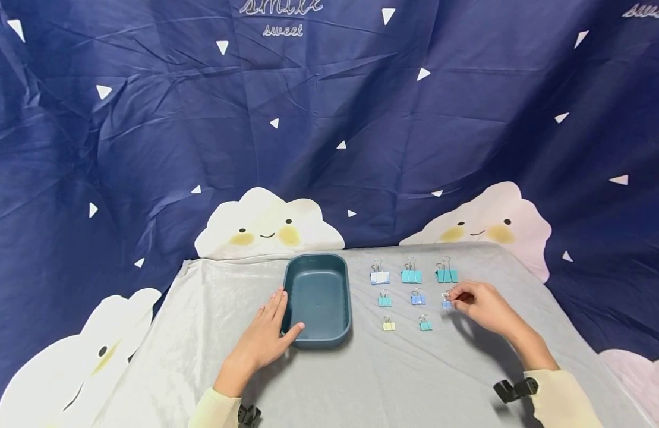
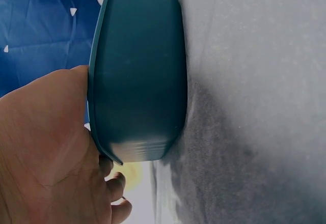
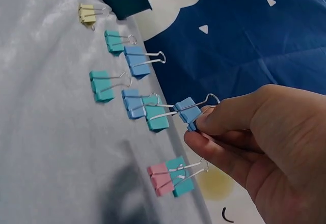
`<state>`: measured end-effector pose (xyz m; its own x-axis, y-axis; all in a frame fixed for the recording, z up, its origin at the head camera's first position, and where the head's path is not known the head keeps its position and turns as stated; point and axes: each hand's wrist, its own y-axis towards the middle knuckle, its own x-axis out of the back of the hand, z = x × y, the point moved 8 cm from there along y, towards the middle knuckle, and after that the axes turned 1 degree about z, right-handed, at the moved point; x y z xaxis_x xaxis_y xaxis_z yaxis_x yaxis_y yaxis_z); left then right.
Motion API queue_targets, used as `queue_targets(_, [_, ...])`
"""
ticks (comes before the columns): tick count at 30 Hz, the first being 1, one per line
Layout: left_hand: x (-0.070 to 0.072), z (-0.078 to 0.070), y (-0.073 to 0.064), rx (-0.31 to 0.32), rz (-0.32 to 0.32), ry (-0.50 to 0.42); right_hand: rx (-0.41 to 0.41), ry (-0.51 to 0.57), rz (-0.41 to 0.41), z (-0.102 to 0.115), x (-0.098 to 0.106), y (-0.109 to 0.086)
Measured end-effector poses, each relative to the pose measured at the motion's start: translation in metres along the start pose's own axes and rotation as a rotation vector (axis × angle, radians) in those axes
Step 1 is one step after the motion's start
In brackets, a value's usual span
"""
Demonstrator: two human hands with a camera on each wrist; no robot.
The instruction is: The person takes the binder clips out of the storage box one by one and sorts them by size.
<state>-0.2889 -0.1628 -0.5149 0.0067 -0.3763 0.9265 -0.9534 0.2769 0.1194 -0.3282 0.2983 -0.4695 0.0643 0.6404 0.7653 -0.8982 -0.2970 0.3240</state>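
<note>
My right hand [image 1: 481,304] pinches a small blue binder clip [image 3: 187,111] between thumb and fingers, raised above the cloth. In the right wrist view its wire handles point both ways. Beneath this hand, a pink binder clip [image 3: 161,179] sits beside a large teal one [image 3: 181,177]; I cannot make out the pink one in the head view. My left hand [image 1: 262,334] rests against the left side of a dark teal box [image 1: 342,341], fingers fairly straight along its side and thumb over the near rim. The box's inside looks bare.
More binder clips stand in rows right of the box, including a large white-looking clip [image 1: 380,277], a yellow clip [image 1: 388,326] and a small teal clip [image 1: 425,326]. Grey cloth [image 1: 361,386] covers the table. Behind it hangs a dark blue curtain [image 1: 308,166] with clouds.
</note>
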Motion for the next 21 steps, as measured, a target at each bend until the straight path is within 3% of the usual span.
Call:
queue_targets(8, [0.0,0.0,0.001,0.013,0.031,0.008,-0.007,-0.033,-0.007,-0.014,-0.003,-0.014])
queue_targets(21, [-0.001,0.002,0.001,0.014,0.022,0.013,-0.114,-0.045,0.061,-0.043,-0.017,-0.033])
